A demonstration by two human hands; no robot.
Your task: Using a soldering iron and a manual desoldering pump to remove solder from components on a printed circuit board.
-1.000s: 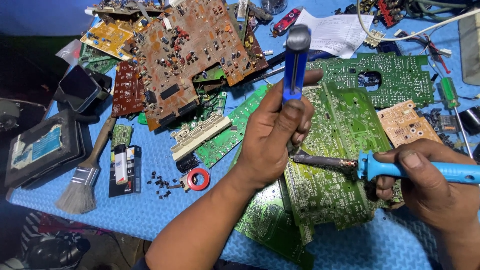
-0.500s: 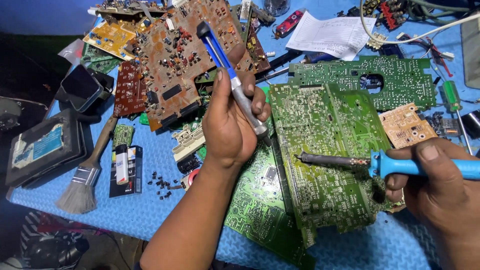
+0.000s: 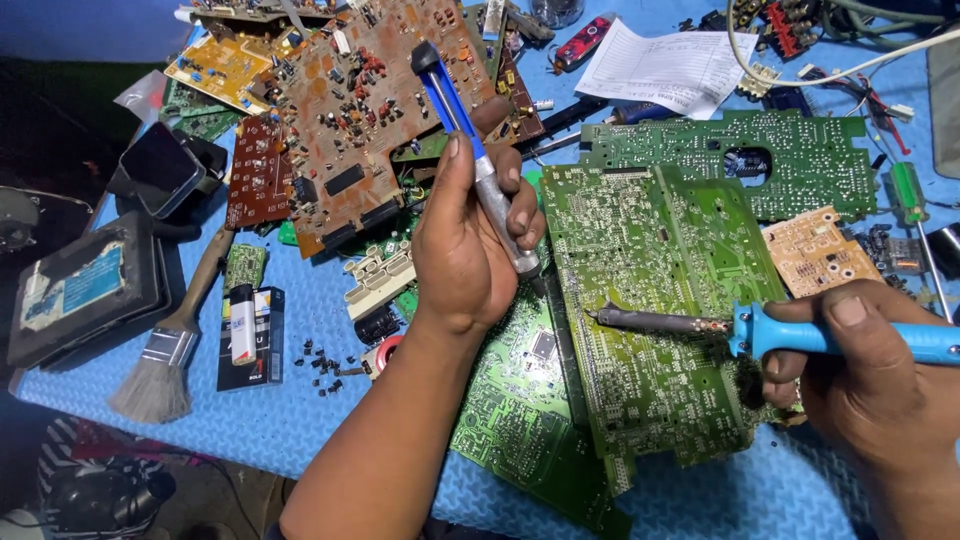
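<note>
My left hand (image 3: 470, 245) grips a blue and grey desoldering pump (image 3: 470, 150), tilted, its nozzle down near the left edge of a large green circuit board (image 3: 650, 330). My right hand (image 3: 880, 385) holds a soldering iron with a blue handle (image 3: 800, 335); its dark metal tip rests on the green board near its middle left. The board lies solder side up on a blue foam mat (image 3: 320, 420), over another green board (image 3: 510, 400).
Brown circuit boards (image 3: 370, 110) pile up at the back left, another green board (image 3: 790, 160) and a small tan board (image 3: 815, 250) at the right. A paintbrush (image 3: 170, 345), a lighter (image 3: 243, 320), small black parts (image 3: 325, 362), a paper sheet (image 3: 665, 65) and cables lie about.
My left hand has swung the pump from upright over the board to a tilt, nozzle down at the board's left edge. The soldering iron has stayed on the board.
</note>
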